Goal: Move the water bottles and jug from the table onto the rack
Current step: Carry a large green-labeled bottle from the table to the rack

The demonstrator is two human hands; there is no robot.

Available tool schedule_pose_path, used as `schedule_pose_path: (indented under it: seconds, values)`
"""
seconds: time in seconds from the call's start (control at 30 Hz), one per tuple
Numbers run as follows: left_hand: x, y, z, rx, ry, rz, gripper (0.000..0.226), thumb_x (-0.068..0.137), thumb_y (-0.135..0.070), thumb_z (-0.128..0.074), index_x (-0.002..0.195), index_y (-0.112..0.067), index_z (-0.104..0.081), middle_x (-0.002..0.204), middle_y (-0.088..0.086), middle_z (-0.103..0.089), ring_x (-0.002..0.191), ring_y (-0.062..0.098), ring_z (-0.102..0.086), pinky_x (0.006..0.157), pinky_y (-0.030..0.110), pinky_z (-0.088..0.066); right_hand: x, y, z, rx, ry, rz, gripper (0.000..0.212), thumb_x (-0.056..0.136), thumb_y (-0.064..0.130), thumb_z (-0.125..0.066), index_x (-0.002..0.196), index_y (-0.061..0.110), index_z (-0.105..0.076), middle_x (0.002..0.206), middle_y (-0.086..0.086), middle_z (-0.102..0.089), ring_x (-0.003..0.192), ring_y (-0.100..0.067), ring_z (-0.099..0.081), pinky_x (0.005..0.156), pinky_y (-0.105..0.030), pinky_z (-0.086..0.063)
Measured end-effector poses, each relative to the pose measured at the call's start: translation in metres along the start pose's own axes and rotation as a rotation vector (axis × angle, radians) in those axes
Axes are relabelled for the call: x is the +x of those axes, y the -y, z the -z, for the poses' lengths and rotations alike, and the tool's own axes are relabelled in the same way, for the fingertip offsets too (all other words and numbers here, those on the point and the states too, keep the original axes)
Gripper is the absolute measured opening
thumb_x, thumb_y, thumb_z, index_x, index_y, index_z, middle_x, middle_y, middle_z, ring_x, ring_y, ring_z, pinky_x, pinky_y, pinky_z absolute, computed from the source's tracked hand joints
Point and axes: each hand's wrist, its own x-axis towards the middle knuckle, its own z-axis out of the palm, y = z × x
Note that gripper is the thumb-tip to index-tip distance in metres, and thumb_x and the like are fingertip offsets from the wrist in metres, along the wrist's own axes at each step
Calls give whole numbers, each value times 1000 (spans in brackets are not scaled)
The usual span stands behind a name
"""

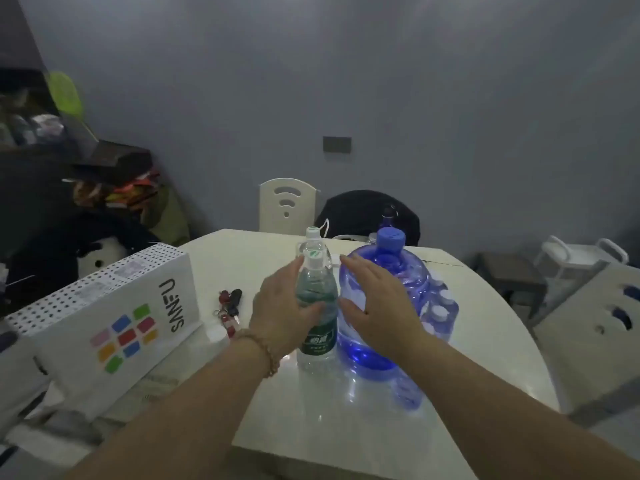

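Note:
A clear water bottle [317, 323] with a green label and white cap stands upright on the white table [485, 323]. My left hand [282, 306] wraps round its left side, thumb across the front. A second clear bottle [313, 245] stands just behind it. To the right sits a blue translucent jug [412, 282] with a blue cap. My right hand [377, 303] hovers over the jug's front with fingers straight and spread; contact is unclear. A pack of small bottles [441, 306] lies behind the jug to the right.
A white dotted box [114, 317] with coloured squares lies at the table's left. Keys [230, 306] rest beside it. A white chair [287, 206] and a dark-draped chair [367, 213] stand behind the table. Dark shelving [45, 140] is at the left, white furniture [588, 313] at the right.

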Motion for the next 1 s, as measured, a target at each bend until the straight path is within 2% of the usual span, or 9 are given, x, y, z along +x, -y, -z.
schedule_pose_path:
  seconds: [0.1, 0.23, 0.3, 0.37, 0.43, 0.57, 0.67, 0.87, 1.0]
  values:
    - [28, 49, -9, 238, 21, -112, 81, 72, -42, -76, 139, -20, -35, 138, 3, -47, 120, 17, -42, 94, 25, -21, 31, -8, -38, -172, 50, 51, 71, 87, 41, -61, 143, 42, -17, 153, 8, -28, 137, -15, -28, 109, -37, -21]
    - [60, 117, -37, 360, 164, -103, 101, 72, -52, -72, 145, -28, -7, 154, 0, -22, 139, 15, -15, 108, 26, -1, 57, -22, -74, -144, 108, -32, 69, 91, 36, -57, 145, 40, -13, 155, 9, -20, 140, -13, -19, 108, -30, -13]
    - [73, 133, -51, 289, 201, -122, 102, 64, -57, -76, 142, -30, -15, 148, -2, -33, 134, 13, -28, 116, 33, -13, 63, -26, -86, -75, 129, -86, 72, 91, 36, -59, 146, 39, -12, 155, 10, -20, 140, -11, -17, 111, -31, -15]
    - [89, 138, -63, 43, 229, -92, 95, 56, -54, -81, 134, -40, -30, 129, -15, -51, 116, 4, -48, 103, 34, -42, 70, -30, -98, 7, 127, -144, 77, 88, 36, -63, 146, 39, -12, 154, 10, -23, 140, -9, -21, 114, -35, -22]
    - [97, 138, -71, -216, 213, -118, 84, 54, -47, -84, 124, -51, -38, 115, -27, -57, 104, -5, -55, 88, 24, -52, 76, -31, -106, 101, 115, -184, 83, 83, 35, -69, 145, 40, -14, 150, 12, -30, 136, -8, -29, 112, -37, -30]
    - [96, 154, -89, -443, 120, -123, 86, 57, -19, -89, 126, -40, -44, 120, -16, -59, 108, 2, -57, 84, 17, -50, 84, -29, -122, 270, 21, -224, 85, 71, 34, -80, 135, 44, -24, 134, 14, -43, 122, -8, -45, 99, -32, -47]
    - [95, 165, -97, -361, 123, -61, 98, 50, -34, -93, 132, -28, -39, 126, -10, -51, 115, 7, -52, 92, 29, -50, 92, -26, -137, 294, -114, -251, 76, 69, 36, -81, 122, 47, -27, 117, 16, -47, 106, -1, -52, 86, -15, -49]
    - [83, 159, -94, -416, 94, -142, 91, 51, -43, -90, 124, -42, -36, 121, -28, -50, 110, -1, -54, 83, 8, -45, 81, -15, -138, 308, -248, -207, 61, 74, 30, -79, 112, 43, -32, 103, 25, -49, 98, 0, -55, 79, -13, -50]
    - [62, 154, -96, -362, 234, -219, 87, 59, -48, -86, 131, -33, -39, 125, -13, -54, 116, 14, -54, 92, 26, -49, 41, -16, -115, 222, -188, -87, 68, 74, 44, -75, 129, 35, -36, 115, 19, -51, 106, -5, -56, 87, -22, -52]
